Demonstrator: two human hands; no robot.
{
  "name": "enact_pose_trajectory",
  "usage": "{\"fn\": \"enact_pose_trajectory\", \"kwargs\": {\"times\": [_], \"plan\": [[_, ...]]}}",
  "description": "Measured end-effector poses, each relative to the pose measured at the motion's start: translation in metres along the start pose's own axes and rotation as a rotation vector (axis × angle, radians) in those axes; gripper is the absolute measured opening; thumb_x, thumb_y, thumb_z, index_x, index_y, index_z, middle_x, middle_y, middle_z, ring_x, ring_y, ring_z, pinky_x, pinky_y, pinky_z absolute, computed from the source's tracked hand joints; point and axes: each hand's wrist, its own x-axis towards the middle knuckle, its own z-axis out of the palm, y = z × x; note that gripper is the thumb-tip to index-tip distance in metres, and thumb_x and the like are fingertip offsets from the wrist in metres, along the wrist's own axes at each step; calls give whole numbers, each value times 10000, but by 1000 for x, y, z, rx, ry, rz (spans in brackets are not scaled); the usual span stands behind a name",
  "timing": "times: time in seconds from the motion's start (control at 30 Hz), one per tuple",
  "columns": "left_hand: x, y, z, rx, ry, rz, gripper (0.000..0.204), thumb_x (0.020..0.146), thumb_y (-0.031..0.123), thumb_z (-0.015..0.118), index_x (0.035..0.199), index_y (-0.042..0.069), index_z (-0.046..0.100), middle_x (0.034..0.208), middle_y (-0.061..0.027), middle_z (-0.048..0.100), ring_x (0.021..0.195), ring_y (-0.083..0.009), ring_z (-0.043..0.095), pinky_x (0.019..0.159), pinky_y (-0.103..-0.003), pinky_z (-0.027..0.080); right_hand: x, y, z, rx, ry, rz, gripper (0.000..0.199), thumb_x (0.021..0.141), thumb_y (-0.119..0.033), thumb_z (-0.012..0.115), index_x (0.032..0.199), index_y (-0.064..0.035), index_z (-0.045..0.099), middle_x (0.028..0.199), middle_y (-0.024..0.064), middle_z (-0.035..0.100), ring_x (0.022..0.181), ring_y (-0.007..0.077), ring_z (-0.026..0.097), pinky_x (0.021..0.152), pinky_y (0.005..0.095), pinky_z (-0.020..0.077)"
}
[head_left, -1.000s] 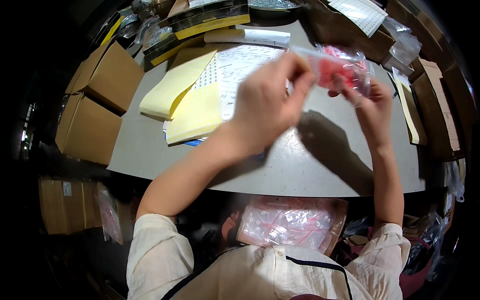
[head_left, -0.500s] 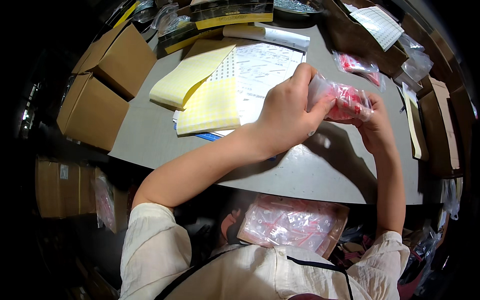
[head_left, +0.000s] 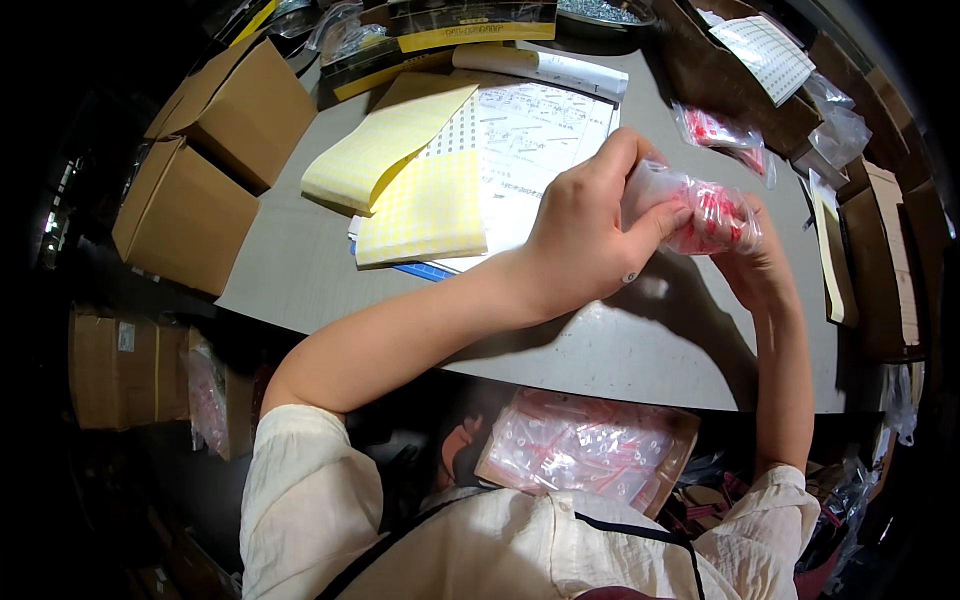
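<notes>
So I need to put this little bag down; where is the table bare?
Bare grey table lies between the yellow sheets and the cardboard boxes, and along the near edge under the left hand. The far edge and right side are crowded.

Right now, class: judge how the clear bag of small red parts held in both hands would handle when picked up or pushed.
The clear bag of red parts probably feels floppy: its film creases under the left hand and right hand. Likely light, since fingertips alone carry it. Its glossy film may be slippery.
</notes>
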Motion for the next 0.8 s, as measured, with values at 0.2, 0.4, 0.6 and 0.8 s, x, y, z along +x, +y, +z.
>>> {"fn": "enact_pose_trajectory", "kwargs": {"times": [0.2, 0.4, 0.6, 0.8], "plan": [[19, -17, -4, -418, -100, -217, 310, 972, 113, 773, 1196, -1, 592, 998, -88, 718, 841, -116, 676, 736, -285, 577, 9, 5, 2, 19, 155, -238, 696, 795, -418, 905, 1274, 51, 720, 1312, 136, 715, 1214, 230, 662, 1086, 429, 478], [16, -19, -4, -389, -28, -341, 269, 957, 59, 733, 1144, -49, 574, 958, -135, 714, 778, -148, 692, 646, -285, 596, 5, -6, 19, -113, 117, -114, 702, 826, -342, 887, 1374, 42, 676, 1354, 108, 703, 1235, 207, 657, 1123, 377, 456], [13, -18, -1, -406, -100, -397, 211, 974, 85, 749, 1110, -5, 616, 968, -84, 704, 844, -111, 667, 648, -259, 581, 7, -1, 13, 15, 86, -99, 697, 823, -256, 862, 1404, 60, 644, 1412, 126, 677, 1276, 207, 640, 1142, 350, 447], [30, -22, -23, -586, -82, -417, 182, 964, 153, 790, 1011, -14, 736, 843, -63, 729, 703, -101, 674, 595, -253, 570, 12, -1, 5, 252, 196, -261, 618, 827, -165, 830, 1366, 70, 640, 1434, 144, 654, 1308, 226, 622, 1199, 369, 423]]}}
